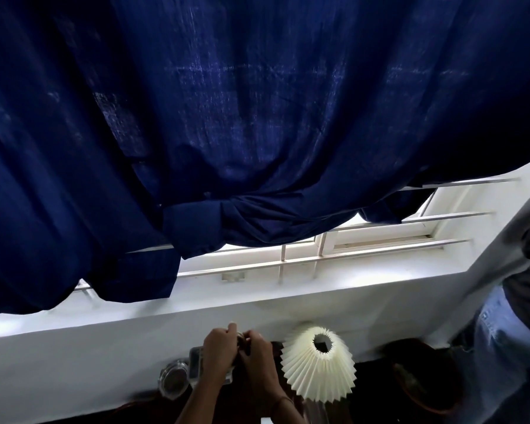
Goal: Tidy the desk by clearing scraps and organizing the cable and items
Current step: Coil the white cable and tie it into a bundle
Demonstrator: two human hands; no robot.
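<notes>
My left hand point(218, 351) and my right hand point(259, 361) meet at the bottom centre, close to the white wall. Both are curled around a small clear, jar-like thing point(241, 337) held between them; most of it is hidden by my fingers. A clear lidded jar point(173, 376) stands to the left of my hands, and another clear container point(196, 364) stands just behind my left hand. No cable or scraps can be made out in this view.
A cream pleated lampshade point(318, 365) stands right of my hands. A knotted dark blue curtain point(227, 117) fills the upper view over a barred window point(303, 258). At the right stands a person in jeans point(508, 347), beside a dark round bowl point(423, 377).
</notes>
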